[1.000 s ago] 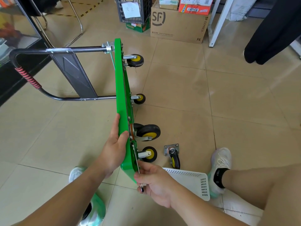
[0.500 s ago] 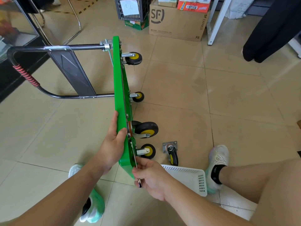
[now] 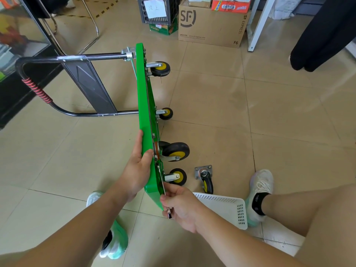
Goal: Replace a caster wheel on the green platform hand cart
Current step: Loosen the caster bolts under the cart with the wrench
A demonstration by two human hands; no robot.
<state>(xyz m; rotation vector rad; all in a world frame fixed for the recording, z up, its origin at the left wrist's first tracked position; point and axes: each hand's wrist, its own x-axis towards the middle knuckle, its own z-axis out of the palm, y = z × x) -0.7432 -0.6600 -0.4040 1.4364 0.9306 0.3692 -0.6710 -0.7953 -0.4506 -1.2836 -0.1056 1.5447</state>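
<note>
On the tiles (image 3: 212,103), with the green cart (image 3: 145,97) tipped on edge, left hand (image 3: 136,170) gripping its rim and right hand (image 3: 181,205) pinching a thin spanner (image 3: 169,213) along the underside by the near caster (image 3: 178,177), seat it square before cranking.

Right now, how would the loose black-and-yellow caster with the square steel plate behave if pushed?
The loose caster lies on its side: probably skids or pivots, not rolls. The glossy tiles suggest little grip. Its metal plate is likely stiff.

"sf", "sf express", "f6" on cardboard box (image 3: 212,26)
</note>
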